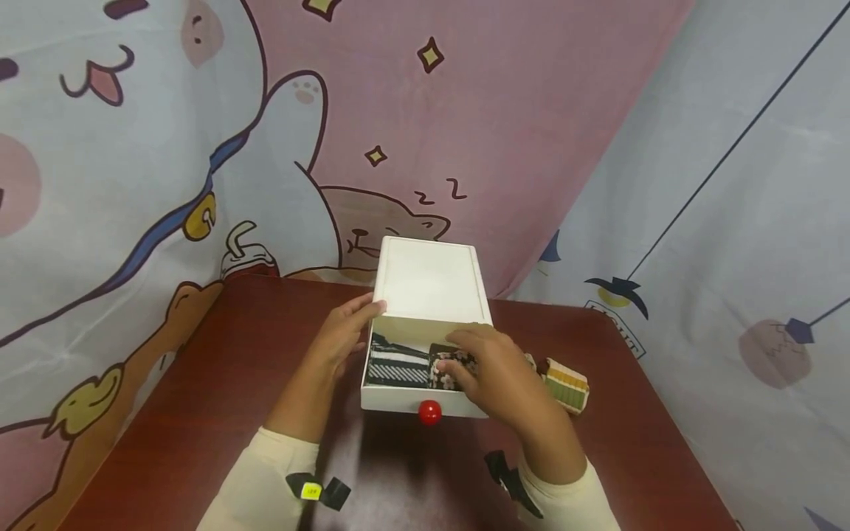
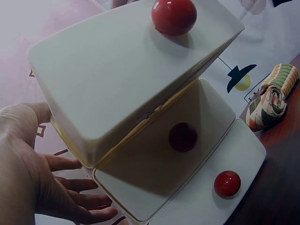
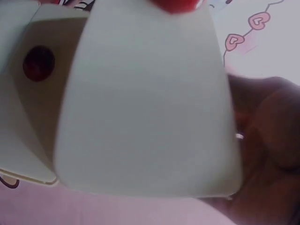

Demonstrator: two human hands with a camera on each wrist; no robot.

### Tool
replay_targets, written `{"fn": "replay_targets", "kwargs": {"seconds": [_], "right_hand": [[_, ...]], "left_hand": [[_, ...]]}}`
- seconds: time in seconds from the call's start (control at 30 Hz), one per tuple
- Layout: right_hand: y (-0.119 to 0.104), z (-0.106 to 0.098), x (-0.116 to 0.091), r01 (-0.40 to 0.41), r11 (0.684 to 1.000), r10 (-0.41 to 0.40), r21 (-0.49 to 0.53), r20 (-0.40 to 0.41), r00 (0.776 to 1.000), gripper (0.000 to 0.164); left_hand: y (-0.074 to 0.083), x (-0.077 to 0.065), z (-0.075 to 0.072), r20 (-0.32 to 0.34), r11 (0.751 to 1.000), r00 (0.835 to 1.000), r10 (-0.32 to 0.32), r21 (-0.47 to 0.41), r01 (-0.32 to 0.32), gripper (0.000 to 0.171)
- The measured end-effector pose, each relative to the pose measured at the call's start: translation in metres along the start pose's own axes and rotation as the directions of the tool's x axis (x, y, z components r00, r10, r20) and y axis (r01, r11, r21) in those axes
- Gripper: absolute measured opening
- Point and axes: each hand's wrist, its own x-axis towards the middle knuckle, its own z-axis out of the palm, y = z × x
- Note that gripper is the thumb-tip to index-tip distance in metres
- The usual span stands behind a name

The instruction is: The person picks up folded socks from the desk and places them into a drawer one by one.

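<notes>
A white drawer unit [image 1: 432, 276] stands on the table, its top drawer [image 1: 398, 399] pulled out by a red knob [image 1: 430, 412]. Inside lie a striped dark-and-white folded cloth [image 1: 398, 366] and a black floral cloth [image 1: 441, 377]. My left hand [image 1: 339, 335] steadies the unit's left side, thumb over the top edge, fingers [image 2: 79, 185] straight along the wall. Over the drawer's right part, my right hand [image 1: 501, 376] rests on the floral cloth with thumb and fingertips spread. It hides the drawer's right end. In the right wrist view the drawer front covers its fingertips.
Rolled patterned cloths, one striped green and orange [image 1: 567, 385], lie on the table right of the unit. Two lower drawers with red knobs [image 2: 228, 183] are closed. A printed cloth backdrop [image 1: 505, 133] hangs behind the reddish-brown table [image 1: 252, 332].
</notes>
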Motion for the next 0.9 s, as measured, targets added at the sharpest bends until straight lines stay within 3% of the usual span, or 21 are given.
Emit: {"fn": "replay_targets", "kwargs": {"seconds": [0.1,0.17,0.23,0.33,0.43,0.5,0.6,0.9], "right_hand": [[-0.008,0.003,-0.013,0.042,0.999,-0.041,-0.002,-0.196,0.98,0.035],[-0.014,0.009,-0.022,0.093,0.996,-0.085,0.008,-0.324,0.942,0.032],[-0.019,0.019,-0.03,0.174,0.984,-0.141,0.033,-0.446,0.884,0.027],[-0.024,0.039,-0.039,0.316,0.947,-0.223,0.05,-0.603,0.765,0.03],[-0.026,0.059,-0.043,0.424,0.905,-0.279,0.036,-0.702,0.656,0.04],[-0.026,0.071,-0.045,0.469,0.883,-0.299,0.028,-0.736,0.607,0.043],[-0.025,0.086,-0.049,0.489,0.872,-0.299,0.028,-0.76,0.577,0.046],[-0.014,0.116,-0.058,0.473,0.879,-0.259,0.066,-0.766,0.589,0.044]], "left_hand": [[-0.001,0.0,0.0,0.0,1.0,1.0,-0.003,0.001,0.003,0.064],[-0.001,0.0,0.0,0.0,1.0,1.0,-0.006,0.003,0.006,0.064],[-0.002,0.001,0.0,0.001,1.0,1.0,-0.005,0.002,0.005,0.064],[-0.002,0.002,0.0,0.001,1.0,1.0,0.005,-0.001,-0.005,0.064],[-0.002,0.002,0.0,-0.002,1.0,1.0,0.015,-0.008,-0.015,0.063],[-0.002,0.003,0.0,-0.005,1.0,1.0,0.018,-0.009,-0.018,0.064],[-0.002,0.003,0.0,-0.007,1.0,1.0,0.012,-0.009,-0.012,0.064],[-0.003,0.003,0.0,-0.002,1.0,1.0,0.015,-0.016,-0.015,0.063]]}}
